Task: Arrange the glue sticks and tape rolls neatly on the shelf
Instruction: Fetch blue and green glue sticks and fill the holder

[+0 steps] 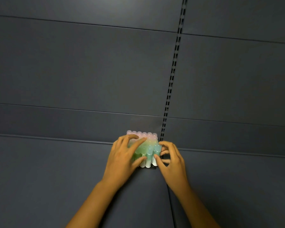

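A tight block of several upright glue sticks stands on the dark shelf against the back panel, with pink caps at the rear, green in the middle and pale blue at the front. My left hand lies over the block's left side, fingers spread across the caps and thumb against the front sticks. My right hand is at the block's right front corner, fingers curled, thumb and fingertips on the rightmost front stick. No tape rolls are in view.
A slotted vertical upright runs down the back panel to just right of the glue sticks. A seam splits the shelf surface below my right wrist. Dark back panels fill the upper view.
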Demonstrator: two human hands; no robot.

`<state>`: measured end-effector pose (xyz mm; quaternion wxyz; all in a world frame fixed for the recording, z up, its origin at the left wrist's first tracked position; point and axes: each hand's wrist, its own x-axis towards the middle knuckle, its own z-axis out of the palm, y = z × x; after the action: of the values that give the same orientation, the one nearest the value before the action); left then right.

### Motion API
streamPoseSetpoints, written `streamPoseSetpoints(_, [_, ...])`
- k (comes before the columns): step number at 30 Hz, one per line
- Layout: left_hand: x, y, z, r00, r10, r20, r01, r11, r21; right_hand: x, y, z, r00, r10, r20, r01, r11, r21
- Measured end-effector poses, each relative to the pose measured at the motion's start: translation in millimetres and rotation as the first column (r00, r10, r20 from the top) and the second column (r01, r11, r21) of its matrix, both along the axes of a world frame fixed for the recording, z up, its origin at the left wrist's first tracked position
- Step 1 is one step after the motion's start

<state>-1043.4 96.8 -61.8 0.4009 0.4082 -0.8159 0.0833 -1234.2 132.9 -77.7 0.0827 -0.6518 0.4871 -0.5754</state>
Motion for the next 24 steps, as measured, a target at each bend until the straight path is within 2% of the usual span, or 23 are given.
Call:
streamPoseSetpoints(5, [50.9, 4.1, -4.8, 0.995, 0.089, -0.047, -0.086, 0.995, 0.057, 0.7, -4.6, -2.5, 0.998, -0.016, -0.056, 0.017, 1.000, 0.011])
streamPoseSetpoints(8, [64.6, -0.6, -17.9, 0.977, 0.200, 0.081, -0.208, 0.972, 0.113, 1.8, -6.7, -4.0, 0.997, -0.026, -0.067, 0.027, 1.000, 0.010])
streamPoseSetpoints(11, [63.0, -8.0, -32.4, 0.943, 0.223, 0.246, -0.272, 0.944, 0.187, 2.4, -7.5, -6.1, 0.996, -0.044, -0.079, 0.045, 0.999, 0.019])
streamPoseSetpoints(24, [56.7, -8.0, -32.6, 0.931, 0.219, 0.291, -0.296, 0.922, 0.250, 3.9, -5.7, -8.3, 0.985, -0.072, -0.157, 0.088, 0.992, 0.092])
